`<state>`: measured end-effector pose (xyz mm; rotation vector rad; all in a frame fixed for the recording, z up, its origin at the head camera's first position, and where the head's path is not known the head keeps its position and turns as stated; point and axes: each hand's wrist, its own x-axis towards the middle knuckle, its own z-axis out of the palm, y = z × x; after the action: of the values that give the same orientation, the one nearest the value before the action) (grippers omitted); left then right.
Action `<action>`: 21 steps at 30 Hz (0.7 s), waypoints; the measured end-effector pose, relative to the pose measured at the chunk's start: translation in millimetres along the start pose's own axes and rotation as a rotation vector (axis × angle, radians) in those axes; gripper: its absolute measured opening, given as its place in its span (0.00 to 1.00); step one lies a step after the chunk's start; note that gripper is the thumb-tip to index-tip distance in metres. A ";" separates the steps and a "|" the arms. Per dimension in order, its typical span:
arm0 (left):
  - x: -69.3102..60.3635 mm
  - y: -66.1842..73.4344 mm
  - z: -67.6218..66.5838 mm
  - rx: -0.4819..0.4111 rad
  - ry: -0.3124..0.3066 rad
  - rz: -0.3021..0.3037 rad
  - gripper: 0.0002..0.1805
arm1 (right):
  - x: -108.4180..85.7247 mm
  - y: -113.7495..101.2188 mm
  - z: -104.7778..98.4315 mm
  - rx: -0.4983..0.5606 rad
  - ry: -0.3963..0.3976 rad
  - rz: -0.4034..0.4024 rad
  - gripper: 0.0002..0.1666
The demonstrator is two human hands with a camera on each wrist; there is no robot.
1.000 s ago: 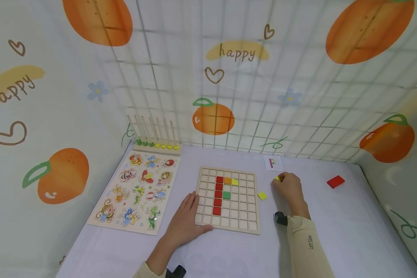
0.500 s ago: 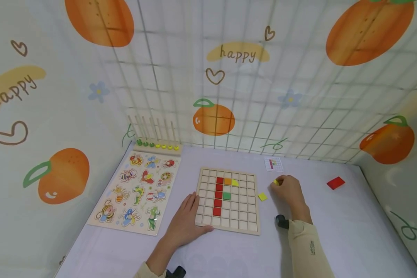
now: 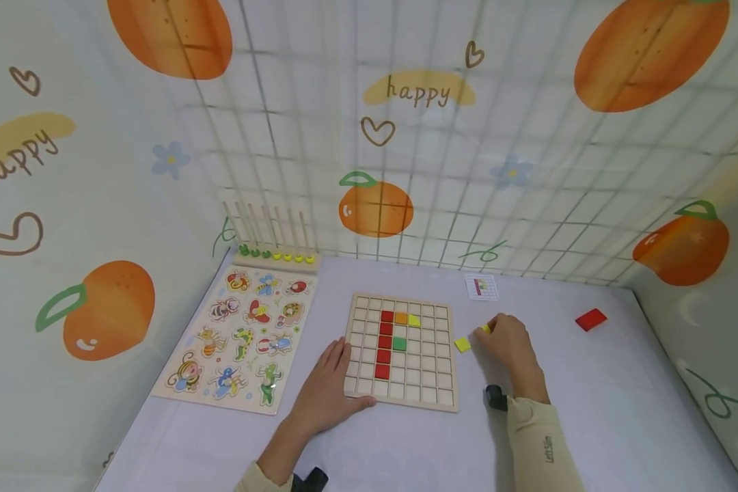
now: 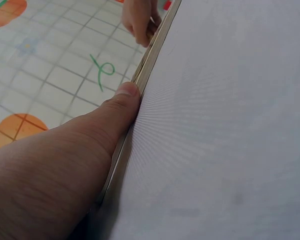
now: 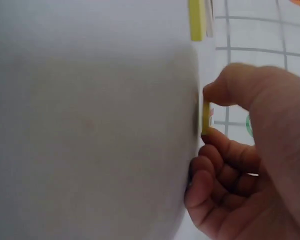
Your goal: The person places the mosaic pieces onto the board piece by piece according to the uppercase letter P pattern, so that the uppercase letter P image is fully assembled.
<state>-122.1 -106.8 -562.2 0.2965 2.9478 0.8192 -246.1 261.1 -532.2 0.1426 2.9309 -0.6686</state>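
My left hand (image 3: 322,389) rests at the near left corner of a wooden grid board (image 3: 427,376), fingers along its left side. In the left wrist view the thumb (image 4: 121,102) presses the board's edge. My right hand (image 3: 513,345) pinches a yellow square tile (image 5: 206,117) between thumb and forefinger, its other fingers curled beneath. The tile is low over the table, close to another yellow tile (image 3: 462,344) right of the board. On the grid stand a column of red tiles (image 3: 384,343), an orange tile (image 3: 401,318), a yellow tile (image 3: 414,320) and a green tile (image 3: 399,344).
A small printed pattern card (image 3: 482,288) lies behind the right hand. Red tiles (image 3: 591,320) lie at far right. An insect puzzle board (image 3: 221,355) and a peg rack with green and yellow beads (image 3: 277,263) stand on the left. Patterned cloth walls enclose the table.
My right hand has come slightly nearer and to the left with the pinched yellow tile, towards the loose one. The left hand has stayed on the board's corner.
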 end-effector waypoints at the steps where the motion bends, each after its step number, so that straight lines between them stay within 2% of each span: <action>1: 0.4 -0.2 -0.2 0.001 0.000 -0.002 0.67 | -0.9 -0.3 -0.7 -0.005 0.001 -0.006 0.24; 5: 1.7 -1.4 0.6 0.010 -0.002 -0.006 0.67 | -6.1 -2.1 -7.3 -0.007 -0.033 -0.027 0.27; 10: 1.4 -1.8 0.8 0.002 0.002 -0.006 0.67 | -10.6 -6.5 -16.7 -0.021 -0.098 -0.096 0.28; 13: 0.7 -1.3 -0.5 -0.007 0.006 -0.009 0.67 | -8.8 -6.7 -17.7 -0.025 -0.123 -0.110 0.24; 17: 1.2 -2.1 -0.2 0.005 0.005 -0.011 0.67 | -4.2 -2.4 -14.1 -0.015 -0.115 -0.146 0.15; 21: 1.2 -1.9 -0.1 0.010 0.001 -0.010 0.67 | -3.2 -0.1 -12.3 0.009 -0.128 -0.152 0.16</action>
<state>-123.6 -108.1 -563.1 0.2820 2.9523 0.8044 -244.2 266.2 -520.7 -0.1191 2.8362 -0.6840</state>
